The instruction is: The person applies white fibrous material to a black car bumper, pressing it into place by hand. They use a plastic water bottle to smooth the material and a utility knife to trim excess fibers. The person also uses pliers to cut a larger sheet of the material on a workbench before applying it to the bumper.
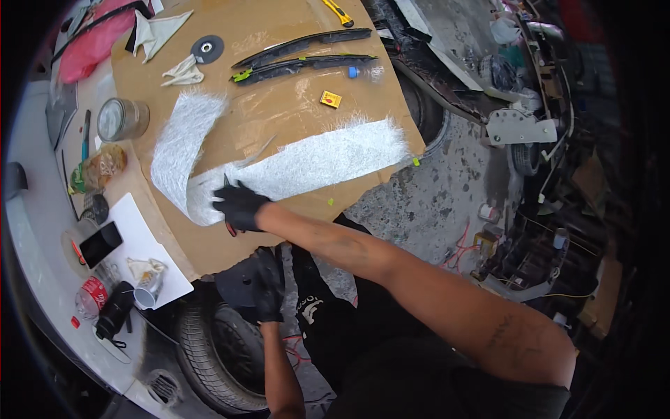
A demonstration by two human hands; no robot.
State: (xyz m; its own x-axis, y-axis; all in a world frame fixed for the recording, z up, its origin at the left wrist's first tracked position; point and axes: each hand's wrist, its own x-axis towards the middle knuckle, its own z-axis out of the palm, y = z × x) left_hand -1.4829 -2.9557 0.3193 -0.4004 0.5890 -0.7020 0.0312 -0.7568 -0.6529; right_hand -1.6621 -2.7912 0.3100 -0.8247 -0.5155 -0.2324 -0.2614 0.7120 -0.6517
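At the far left, a clear bottle with a red label [93, 296] lies beside a black phone [101, 244], which overlaps the left edge of a white board [179, 260]. Farther off, we see a glass jar [123, 119] at the left edge of a brown cardboard sheet [293, 101]. A white cloth [183, 72] and a black disc [207, 49] lie near the cardboard's far left corner. The white fibre mat [328, 156], a long strip bent into a V, runs along the near edge toward the right corner. Over its bend, our black-gloved right hand [241, 206] has its fingers bent above a red-handled tool [232, 229], mostly hidden; we cannot tell whether it grips. Below the near edge, our black-gloved left hand [268, 288] is against a dark flat thing [236, 285]; its grip is unclear. Beyond the mat, we find two black strips [300, 47], a yellow box [331, 99] and, at the far edge, a yellow knife [338, 12].
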